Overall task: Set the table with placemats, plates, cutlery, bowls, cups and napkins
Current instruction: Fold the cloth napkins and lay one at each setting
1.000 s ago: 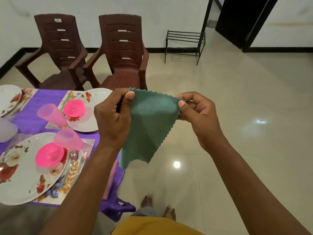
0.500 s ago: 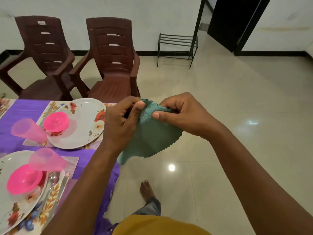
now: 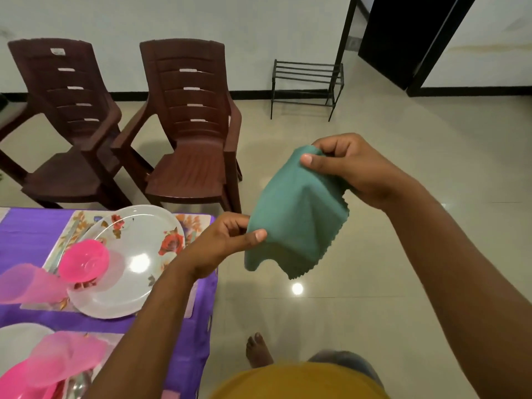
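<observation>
While held up over the floor (image 3: pixel 374 254), just right of the worktop (image 3: pixel 31 234) edge, green napkin (image 3: pixel 293 214) hangs between both hands, clear of every surface. Right hand (image 3: pixel 354 168): upper corner pinched, thumb pressed on the near face, fingers (image 3: pixel 331 145) curled behind the cloth. Left hand (image 3: pixel 224 240): lower left edge pinched between thumb and curled fingers. Cloth partly folded, a diagonal crease across the middle, zigzag-cut edge along the lower right side, loose lower corners drooping.

On the worktop, under a purple cloth: floral placemat (image 3: pixel 190 223) carrying a white flowered plate (image 3: pixel 138 283); pink bowl (image 3: pixel 85 263) resting on the plate's left part, seemingly upside down. Translucent pink cup (image 3: pixel 26 283) lying just left of the bowl, overlapping the plate rim. At lower left, second plate (image 3: pixel 17 341) partly in view with another pink cup (image 3: pixel 66 355) over it; further pink and metallic items beneath, too blurred to identify.

Beyond the worktop: two brown plastic chairs (image 3: pixel 190 125) side by side against the wall. Black metal rack (image 3: pixel 308 87) standing on the floor farther right, near a dark doorway. Bare foot (image 3: pixel 257 352) visible on the floor tiles, below the napkin.
</observation>
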A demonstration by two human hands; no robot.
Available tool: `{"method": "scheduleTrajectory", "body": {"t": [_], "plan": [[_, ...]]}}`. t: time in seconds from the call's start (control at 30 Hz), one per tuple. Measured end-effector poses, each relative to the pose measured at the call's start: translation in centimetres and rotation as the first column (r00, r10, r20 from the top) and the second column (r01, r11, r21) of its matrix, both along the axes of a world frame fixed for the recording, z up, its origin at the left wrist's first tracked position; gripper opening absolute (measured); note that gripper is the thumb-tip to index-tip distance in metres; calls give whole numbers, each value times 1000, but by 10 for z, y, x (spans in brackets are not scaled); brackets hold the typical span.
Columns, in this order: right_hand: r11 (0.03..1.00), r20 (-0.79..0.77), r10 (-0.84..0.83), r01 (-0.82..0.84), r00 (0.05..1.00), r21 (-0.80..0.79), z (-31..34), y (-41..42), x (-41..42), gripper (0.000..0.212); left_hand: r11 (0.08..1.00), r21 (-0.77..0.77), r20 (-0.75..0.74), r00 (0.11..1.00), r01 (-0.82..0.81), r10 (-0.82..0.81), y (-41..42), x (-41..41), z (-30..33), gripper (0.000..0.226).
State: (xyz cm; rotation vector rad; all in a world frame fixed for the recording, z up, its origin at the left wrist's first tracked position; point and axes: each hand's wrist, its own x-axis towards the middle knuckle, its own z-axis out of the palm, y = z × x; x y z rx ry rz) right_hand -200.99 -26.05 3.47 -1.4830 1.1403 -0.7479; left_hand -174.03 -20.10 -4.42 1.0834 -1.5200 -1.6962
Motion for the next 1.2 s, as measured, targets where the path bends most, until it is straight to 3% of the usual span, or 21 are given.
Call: {"method": "scheduleTrajectory", "body": {"t": [0.23,0.4,0.47,0.57,0.67,0.77,0.93,1.03,1.2], "plan": [[965,82,-33,10,996,264,-33,-103,1,23,995,10,-215,971,-100,100,-62,-8,27,18],[912,-5,-95,89,995,400,-84,-158,27,27,946,75,-185,927,-316,325,-105,-20,22,26],[874,-56,-71,89,996,478,-94,-170,33,38,905,95,-167,890,-415,425,-118,-22,18,27],[804,-66,96,-38,993,594,-107,-186,31,71,828,135,-167,812,-544,560,-132,-26,14,34],[673,118,308,-303,944,675,-115,-202,31,91,742,177,-200,715,-646,670,-141,-27,10,32],[595,380,280,-470,882,652,-115,-215,43,72,689,184,-246,646,-701,723,-149,-27,8,31],[482,599,250,-634,761,605,-104,-236,81,50,553,225,-250,501,-802,828,-157,-19,9,35],[499,606,282,-653,744,570,-103,-250,107,39,480,253,-249,423,-840,871,-158,-3,3,35],[547,486,398,-627,778,555,-105,-273,151,36,361,382,-199,306,-851,931,-156,40,-18,31]]}}
